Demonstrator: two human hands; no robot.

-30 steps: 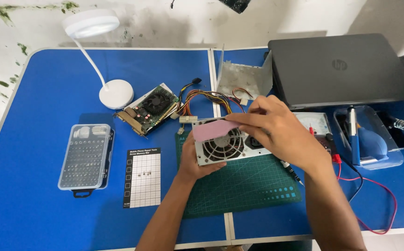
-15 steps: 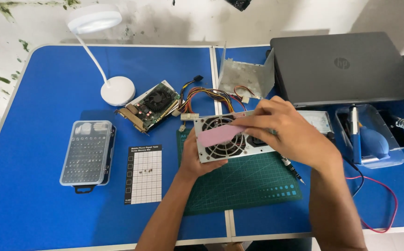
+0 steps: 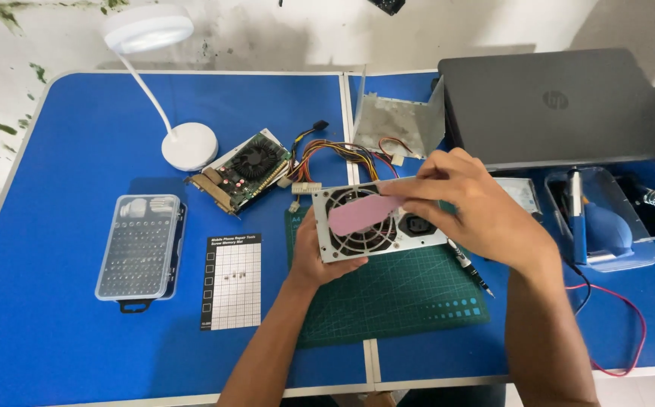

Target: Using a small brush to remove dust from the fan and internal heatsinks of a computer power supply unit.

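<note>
left hand (image 3: pixel 320 260): grip wrapped round the lower-left corner of the metal power supply box (image 3: pixel 376 222), thumb on the fan face, rest of the fingers behind it, so pressed onto the box and holding it tipped up w/ the fan grille towards the camera.

right hand (image 3: pixel 467 207): fingers pinched together on the right end of a flat pink strip (image 3: pixel 363 213), prob some kind of pry tool or wipe, can't tell which. Strip lies across the fan grille, touching it or v. close.

power supply box: between both grips, lower edge just over the green cutting mat (image 3: pixel 399 298), on the blue surface (image 3: pixel 71 151). Its bundle of coloured wires (image 3: pixel 335 154) trails off behind it, away from the left grip.

step, imo: looks like the strip is being worked over the fan face, cleaning or prying, mid-stroke not at the end. Next bit would need the left grip to keep the box steady while the strip slides, light pressure only so the grille doesn't bend.

left of left grip: black card w/ a white grid (image 3: pixel 231 281), few tiny screws on it, then a clear bit case (image 3: pixel 139 247) further out.

beyond left grip: graphics card (image 3: pixel 246 172), white desk lamp (image 3: pixel 189 145).

right of right grip: pen (image 3: pixel 469 265) just under the wrist, clear tray (image 3: pixel 606 218), red wire (image 3: pixel 621 316).

beyond right grip: bent metal cover (image 3: pixel 403 124), closed grey laptop (image 3: pixel 553 105).
</note>
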